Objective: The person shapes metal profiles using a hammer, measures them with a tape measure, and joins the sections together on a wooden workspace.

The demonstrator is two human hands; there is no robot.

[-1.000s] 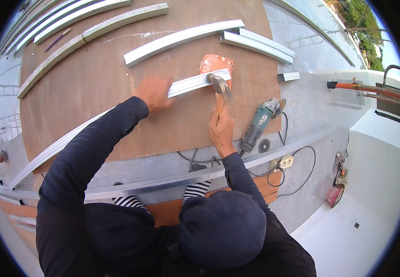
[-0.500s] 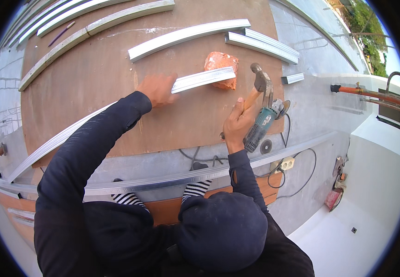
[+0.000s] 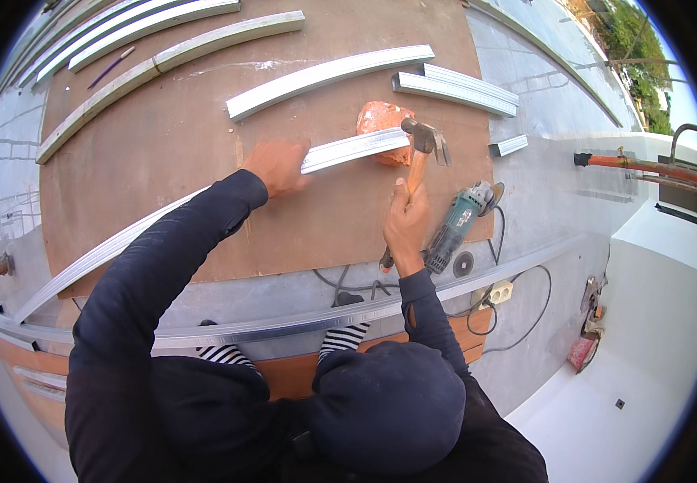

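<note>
My left hand point(image 3: 279, 167) is closed around a long silver metal channel point(image 3: 351, 151), which runs from the lower left to a broken piece of orange brick point(image 3: 384, 117). The channel's far end rests on the brick. In my right hand point(image 3: 406, 223) is a claw hammer point(image 3: 417, 167), gripped by its wooden handle. Its head is at the channel's end, close to the brick; I cannot tell whether they touch. A teal angle grinder point(image 3: 455, 224) lies just right of my right hand.
Short metal channels point(image 3: 328, 79) lie beyond the brick on the brown board point(image 3: 167, 141). A wooden strip point(image 3: 171, 56) and a pencil point(image 3: 111, 68) are at the far left. Another long channel point(image 3: 284, 330) crosses before my feet. A power cord point(image 3: 547, 298) loops by a socket block point(image 3: 496, 291).
The hammer has swung left and its head now sits at the channel's end. My right hand has shifted slightly left, while my left hand keeps its hold on the channel.
</note>
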